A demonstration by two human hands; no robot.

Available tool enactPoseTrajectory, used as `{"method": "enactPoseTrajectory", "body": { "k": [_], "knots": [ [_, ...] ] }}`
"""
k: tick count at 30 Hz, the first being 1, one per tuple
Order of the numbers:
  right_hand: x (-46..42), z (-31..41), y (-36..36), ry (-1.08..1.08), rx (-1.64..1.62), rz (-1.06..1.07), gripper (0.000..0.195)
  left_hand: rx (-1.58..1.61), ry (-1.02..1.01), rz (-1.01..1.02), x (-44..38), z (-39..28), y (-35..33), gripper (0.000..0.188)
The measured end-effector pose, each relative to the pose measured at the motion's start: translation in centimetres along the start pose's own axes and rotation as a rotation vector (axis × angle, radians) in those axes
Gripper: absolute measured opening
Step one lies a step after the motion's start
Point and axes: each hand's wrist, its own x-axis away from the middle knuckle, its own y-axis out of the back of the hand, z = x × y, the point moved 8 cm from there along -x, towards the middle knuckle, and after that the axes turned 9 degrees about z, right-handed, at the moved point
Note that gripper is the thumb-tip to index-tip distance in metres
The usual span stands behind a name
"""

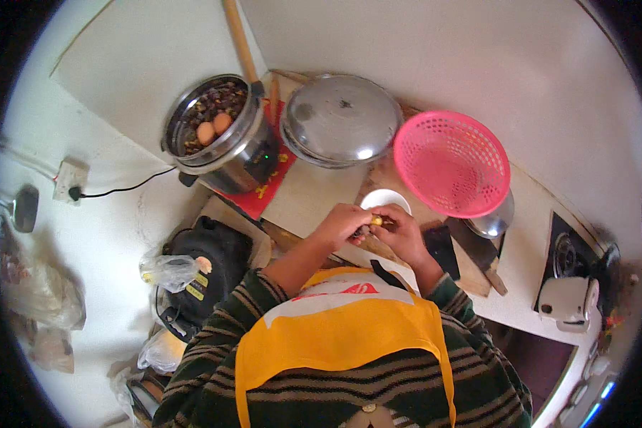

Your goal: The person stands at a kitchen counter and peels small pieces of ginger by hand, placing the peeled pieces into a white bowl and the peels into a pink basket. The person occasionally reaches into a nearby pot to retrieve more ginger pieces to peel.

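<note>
My left hand (pixel 348 224) and my right hand (pixel 398 232) meet in front of my apron. Between their fingertips is a small yellow item (pixel 376 220), perhaps a peeled chestnut. Some small dark pieces (pixel 360 231) are tucked in my left hand. Just beyond my fingers stands a white bowl (pixel 385 198), partly hidden by my right hand. At the upper left, an electric cooker (pixel 241 168) holds a metal pot filled with dark and yellow pieces, with two brown eggs (pixel 214 129) on top.
A domed metal lid (pixel 345 117) lies beside the cooker. Right of it is a pink plastic basket (pixel 452 163), near a cleaver (pixel 476 243) and a dark phone-like slab (pixel 442 251). A black cord runs from the cooker to a wall socket (pixel 70 182). A gas stove (pixel 564 254) is far right.
</note>
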Motion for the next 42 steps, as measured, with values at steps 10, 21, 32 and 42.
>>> {"method": "enactPoseTrajectory", "body": {
  "k": [10, 21, 32, 42],
  "knots": [
    [0.4, -1.5, 0.1, -0.026, -0.352, 0.018, 0.027, -0.033, -0.081, -0.006, 0.2, -0.4, -0.5, 0.015],
    [0.6, -2.8, -0.2, -0.178, -0.666, -0.003, 0.029, -0.101, -0.135, -0.107, 0.2, -0.6, -0.1, 0.014],
    [0.5, -2.9, 0.1, -0.184, -0.537, -0.019, 0.026, -0.356, -0.303, -0.141, 0.5, -1.6, -0.3, 0.015],
    [0.1, -2.8, 0.5, -0.208, -0.487, 0.129, 0.026, -0.484, -0.24, -0.096, 0.1, -1.9, -0.5, 0.016]
  ]
}}
